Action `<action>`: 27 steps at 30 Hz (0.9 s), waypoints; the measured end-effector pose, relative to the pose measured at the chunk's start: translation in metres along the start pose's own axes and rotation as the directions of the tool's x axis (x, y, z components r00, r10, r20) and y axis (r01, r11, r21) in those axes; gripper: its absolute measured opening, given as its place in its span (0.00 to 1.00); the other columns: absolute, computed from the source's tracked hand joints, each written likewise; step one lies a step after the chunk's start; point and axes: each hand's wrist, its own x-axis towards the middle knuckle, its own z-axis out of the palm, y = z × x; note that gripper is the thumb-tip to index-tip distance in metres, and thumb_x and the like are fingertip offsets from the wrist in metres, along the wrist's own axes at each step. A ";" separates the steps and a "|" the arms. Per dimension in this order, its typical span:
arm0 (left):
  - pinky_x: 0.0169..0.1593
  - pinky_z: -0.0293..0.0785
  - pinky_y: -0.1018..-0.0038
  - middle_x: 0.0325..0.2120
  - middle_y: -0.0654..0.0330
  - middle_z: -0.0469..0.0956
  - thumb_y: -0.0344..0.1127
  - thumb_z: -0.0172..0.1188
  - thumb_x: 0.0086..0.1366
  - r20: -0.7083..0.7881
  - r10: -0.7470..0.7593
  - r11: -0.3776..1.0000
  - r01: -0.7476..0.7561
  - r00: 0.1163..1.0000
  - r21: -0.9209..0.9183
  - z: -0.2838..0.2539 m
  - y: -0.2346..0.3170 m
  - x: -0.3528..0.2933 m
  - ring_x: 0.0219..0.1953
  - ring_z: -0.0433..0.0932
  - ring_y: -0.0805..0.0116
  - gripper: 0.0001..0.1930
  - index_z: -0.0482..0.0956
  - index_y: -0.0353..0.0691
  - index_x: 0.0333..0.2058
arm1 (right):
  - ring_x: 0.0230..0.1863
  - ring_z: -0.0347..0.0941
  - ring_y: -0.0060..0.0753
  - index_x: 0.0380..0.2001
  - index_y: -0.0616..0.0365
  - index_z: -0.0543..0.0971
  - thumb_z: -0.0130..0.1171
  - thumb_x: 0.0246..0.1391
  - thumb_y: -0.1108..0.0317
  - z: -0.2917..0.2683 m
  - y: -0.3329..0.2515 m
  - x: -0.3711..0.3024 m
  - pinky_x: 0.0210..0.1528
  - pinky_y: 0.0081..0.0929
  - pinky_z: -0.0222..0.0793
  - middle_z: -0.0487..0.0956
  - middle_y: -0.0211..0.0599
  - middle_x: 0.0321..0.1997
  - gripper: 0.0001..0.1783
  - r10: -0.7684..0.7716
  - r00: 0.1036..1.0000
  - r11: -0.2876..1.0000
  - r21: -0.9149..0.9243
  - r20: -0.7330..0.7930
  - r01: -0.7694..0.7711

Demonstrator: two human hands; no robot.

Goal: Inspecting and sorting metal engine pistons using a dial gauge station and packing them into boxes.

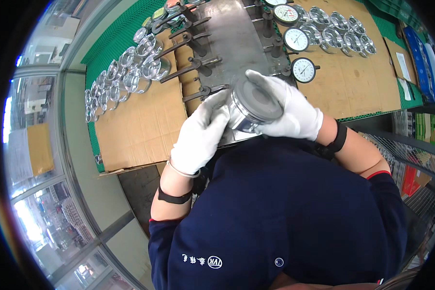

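Between my two white-gloved hands is an engine piston (257, 101), tilted, its dark grey round crown facing up and its shiny ringed side showing below. My left hand (200, 133) closes on its left side with bent fingers. Around its right side wraps my right hand (293, 108), fingers reaching along the far rim of the crown. The piston is held over the near end of a grey metal plate (232, 36). Just beyond my left hand, a dark clamp arm (203, 92) points in toward the plate.
Dial gauges (296, 39) on dark posts line the plate's right side; clamp arms (179, 46) line its left. Shiny pistons stand in rows on cardboard at left (125, 72) and right (332, 38). A green mat (106, 46) lies beneath. A glazed partition (65, 121) borders the left.
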 end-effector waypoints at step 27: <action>0.59 0.71 0.57 0.58 0.40 0.65 0.28 0.70 0.49 0.336 0.516 0.187 -0.487 0.788 0.853 0.017 -0.020 0.082 0.56 0.71 0.38 0.47 0.57 0.36 0.67 | 0.55 0.70 0.25 0.74 0.65 0.40 0.63 0.58 0.65 0.003 -0.015 -0.030 0.60 0.23 0.66 0.77 0.43 0.55 0.53 0.649 0.666 0.429 0.545 0.369 -0.720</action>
